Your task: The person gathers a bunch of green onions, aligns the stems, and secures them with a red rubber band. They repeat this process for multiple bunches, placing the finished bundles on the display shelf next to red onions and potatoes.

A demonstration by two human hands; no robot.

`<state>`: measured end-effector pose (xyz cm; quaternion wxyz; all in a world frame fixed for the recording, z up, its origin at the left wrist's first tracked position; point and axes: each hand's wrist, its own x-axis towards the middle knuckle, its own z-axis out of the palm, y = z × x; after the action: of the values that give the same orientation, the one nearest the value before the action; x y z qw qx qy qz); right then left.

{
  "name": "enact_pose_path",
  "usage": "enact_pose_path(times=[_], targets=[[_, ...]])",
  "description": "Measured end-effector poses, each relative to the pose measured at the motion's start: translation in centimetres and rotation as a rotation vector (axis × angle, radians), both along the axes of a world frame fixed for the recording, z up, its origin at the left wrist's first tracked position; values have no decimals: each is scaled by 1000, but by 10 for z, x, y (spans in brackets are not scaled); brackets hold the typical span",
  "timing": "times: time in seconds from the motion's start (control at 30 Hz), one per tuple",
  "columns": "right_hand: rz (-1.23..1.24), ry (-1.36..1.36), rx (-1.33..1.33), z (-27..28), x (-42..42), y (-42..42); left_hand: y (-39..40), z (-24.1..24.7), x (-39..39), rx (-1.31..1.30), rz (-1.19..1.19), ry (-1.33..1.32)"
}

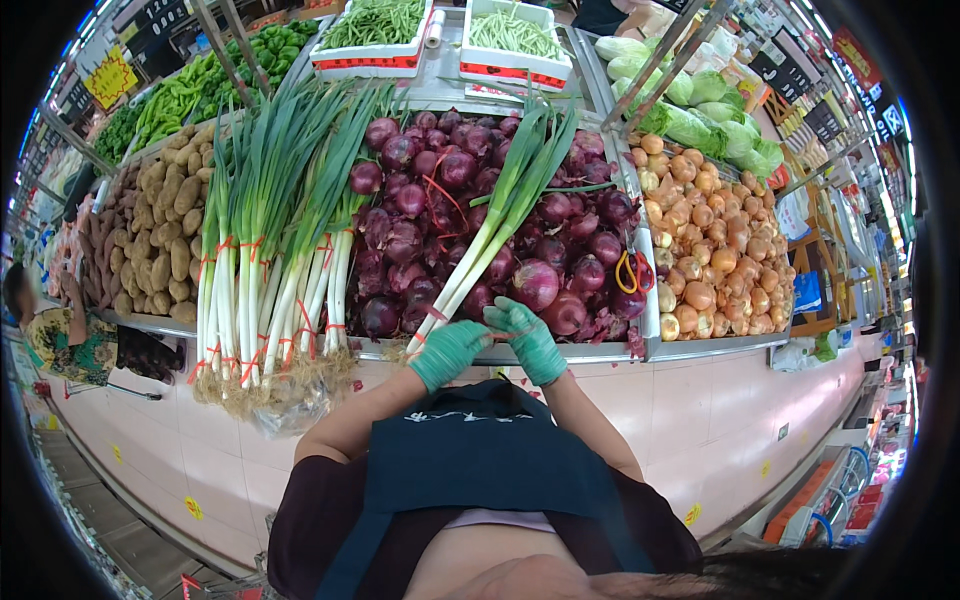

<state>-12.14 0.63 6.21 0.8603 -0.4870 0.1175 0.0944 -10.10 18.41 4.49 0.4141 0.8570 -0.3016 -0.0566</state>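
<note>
My left hand (450, 352) and my right hand (531, 341), both in green gloves, are close together at the front edge of the red onion bin. A thin reddish tie (499, 335) is stretched between their fingers. Just beyond my left hand, a few leeks (484, 251) lie slantwise on the red onions (405, 240), white stems toward me. A band (433, 313) crosses these stems near the roots. To the left lie several leek bundles (251, 300) bound with red ties, their roots overhanging the edge.
Scissors with yellow and red handles (635, 271) rest at the right divider. Yellow onions (712, 247) lie beyond it; potatoes (169, 225) are left of the leeks. White boxes of green beans (517, 67) stand at the back. A person (71, 337) is at far left.
</note>
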Motion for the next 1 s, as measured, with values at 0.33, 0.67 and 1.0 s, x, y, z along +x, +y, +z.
enact_pose_path(times=[0.33, 0.67, 1.0], targets=[[34, -161, -99, 0, 20, -73, -60, 22, 23, -279, 171, 696], [-16, -85, 120, -5, 51, -139, -101, 22, 39, 100, -37, 237], [-164, -478, -999, -133, 109, -253, -83, -44, 114, 452, 550, 187]])
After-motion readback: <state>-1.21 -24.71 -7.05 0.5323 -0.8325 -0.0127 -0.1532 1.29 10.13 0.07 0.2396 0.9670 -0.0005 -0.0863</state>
